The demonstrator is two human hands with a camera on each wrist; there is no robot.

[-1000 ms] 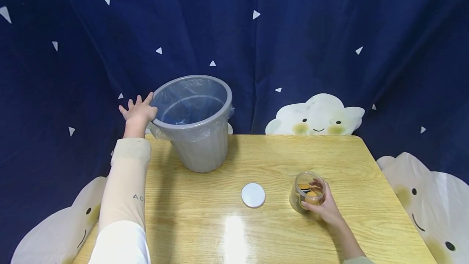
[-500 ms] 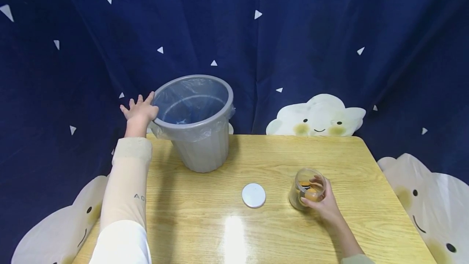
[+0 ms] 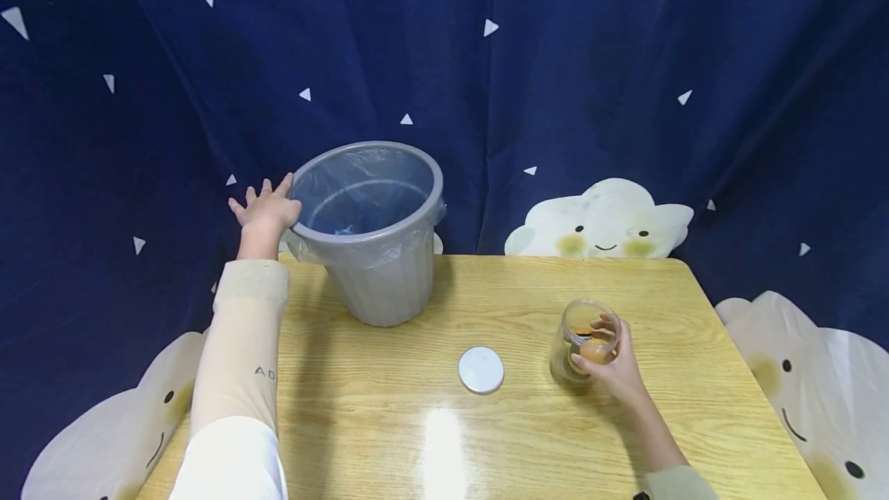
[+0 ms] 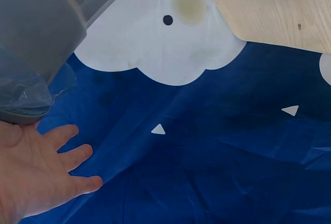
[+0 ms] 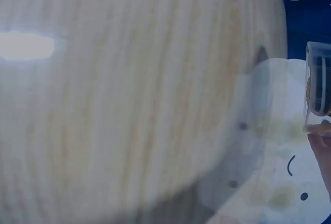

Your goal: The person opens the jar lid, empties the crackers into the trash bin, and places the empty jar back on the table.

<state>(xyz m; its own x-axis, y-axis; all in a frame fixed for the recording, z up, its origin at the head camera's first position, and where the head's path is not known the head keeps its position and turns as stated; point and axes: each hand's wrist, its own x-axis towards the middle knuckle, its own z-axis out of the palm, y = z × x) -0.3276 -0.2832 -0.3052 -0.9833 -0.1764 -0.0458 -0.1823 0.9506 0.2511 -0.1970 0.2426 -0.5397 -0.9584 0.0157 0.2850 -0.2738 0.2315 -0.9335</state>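
Note:
My right hand (image 3: pixel 621 369) grips a clear jar (image 3: pixel 566 349) at its side, thumb in front and fingers behind. Inside the jar lie a few round orange pieces with dark and white bands. Only the jar's edge and a bit of that hand show at the right border of the right wrist view. My left hand (image 3: pixel 265 211) has its fingers spread straight, with the thumb side at the left rim of a grey bin (image 3: pixel 385 284). A clear plastic liner (image 4: pixel 26 89) is folded over the bin's rim, as the left wrist view shows.
A round white lid (image 3: pixel 481 369) lies flat on the wooden table (image 3: pixel 528 454), left of the jar. The bin stands at the table's back left. Behind hangs a dark blue curtain (image 3: pixel 569 99) printed with clouds and white triangles.
My right hand has shifted the jar slightly upward in the head view, toward the back of the table. The left hand stays at the bin's rim.

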